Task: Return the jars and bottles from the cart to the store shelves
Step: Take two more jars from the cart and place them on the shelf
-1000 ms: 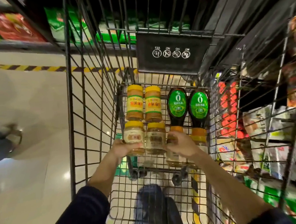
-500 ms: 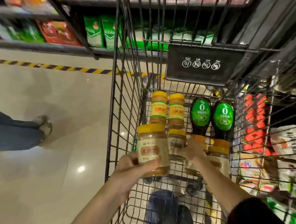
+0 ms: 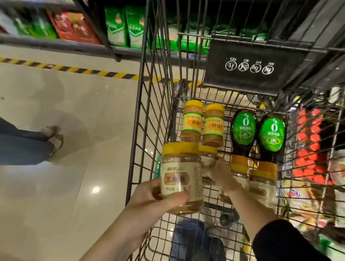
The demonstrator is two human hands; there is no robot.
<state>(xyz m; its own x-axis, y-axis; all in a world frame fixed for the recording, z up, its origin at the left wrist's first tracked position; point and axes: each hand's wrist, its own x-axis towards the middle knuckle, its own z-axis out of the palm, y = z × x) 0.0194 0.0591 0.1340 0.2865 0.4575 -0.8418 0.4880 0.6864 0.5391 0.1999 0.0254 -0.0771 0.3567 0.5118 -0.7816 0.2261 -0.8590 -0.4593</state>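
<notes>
Yellow round lids sit on all the jars. The left hand [image 3: 151, 198] wraps its fingers and thumb round a see-through jar [image 3: 181, 176] with a pale label. This jar is held up over the near left side of the wire cart [image 3: 138, 96]. It stands nearly straight, with its lid up and its long side running up and down.

The right hand [image 3: 220, 173] is low inside the cart, and its fingers curl round a second jar [image 3: 208, 158] just behind the first. This part is blurry.

Farther in, two smaller jars [image 3: 192, 123] with yellow labels lie side by side on the cart's wire bottom, their lids pointing away from the person. Beside them on the right lie two dark bottles [image 3: 243, 134] with shiny green labels. Their orange caps point back toward the person.

A black flap [image 3: 252, 65] with white round signs hangs at the far end of the cart. Behind the thin wire walls is a shelf [image 3: 41, 43] with green bags [image 3: 125, 28]. The floor [image 3: 65, 116] is smooth and shiny, with striped tape [image 3: 62, 67] on it. Someone's shoe [image 3: 54, 135] is off to the left.
</notes>
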